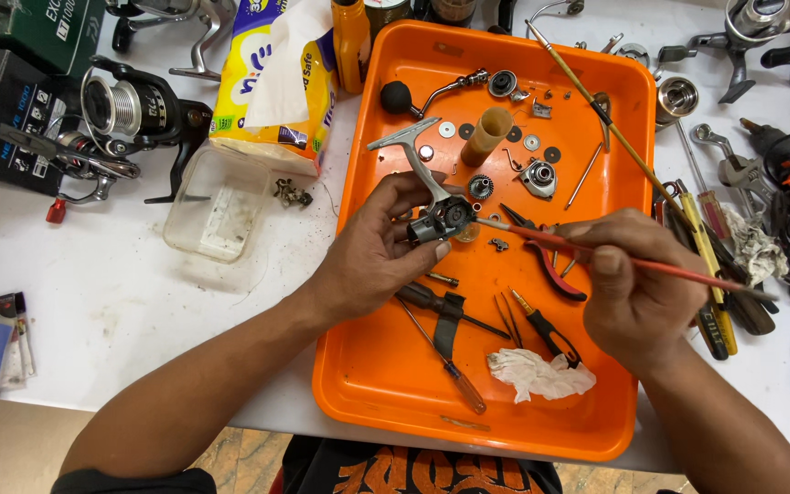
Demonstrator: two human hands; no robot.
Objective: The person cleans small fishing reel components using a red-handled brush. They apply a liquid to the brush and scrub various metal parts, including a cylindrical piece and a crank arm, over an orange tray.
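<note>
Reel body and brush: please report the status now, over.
Left hand grips grey reel body over orange tray. Right hand holds red-handled brush, tip at the reel's opening. Loose washers, gears, pliers lie below; nothing between brush and reel.

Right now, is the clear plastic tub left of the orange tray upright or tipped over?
Upright. The clear tub sits on the white table with its open mouth facing up, so its inner floor shows, beside the tissue pack.

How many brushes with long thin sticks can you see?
2. One red-handled brush is in the right hand, its tip at the reel body held by the left hand. One brown brush lies slanted across the orange tray.
</note>
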